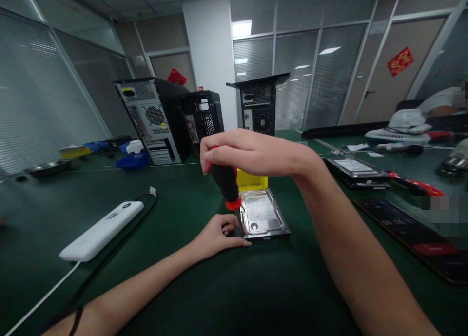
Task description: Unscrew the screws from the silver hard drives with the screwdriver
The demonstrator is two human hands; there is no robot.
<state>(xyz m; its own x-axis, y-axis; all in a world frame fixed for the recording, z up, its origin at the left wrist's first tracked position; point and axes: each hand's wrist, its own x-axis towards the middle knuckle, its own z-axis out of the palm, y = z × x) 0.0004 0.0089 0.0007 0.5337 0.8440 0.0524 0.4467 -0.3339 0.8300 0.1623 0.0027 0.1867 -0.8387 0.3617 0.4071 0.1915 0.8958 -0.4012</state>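
A silver hard drive [261, 211] lies label side up on the green table. My right hand [241, 153] is wrapped over the top of a screwdriver [225, 182] with a black and red handle. Its shaft points down at the drive's near left corner, with the tip close to a screw spot there; whether it sits in a screw I cannot tell. My left hand [221, 233] rests on the table at that same corner, fingers curled and thumb along the near edge, gripping the drive around the shaft's lower end.
A yellow tray [252, 180] stands just behind the drive. To the left lie a white power strip [102, 231] and its cable; to the right, a phone [409, 233], stacked hard drives [356, 170] and a red-black tool [415, 184]. Computer cases [153, 116] stand at the back.
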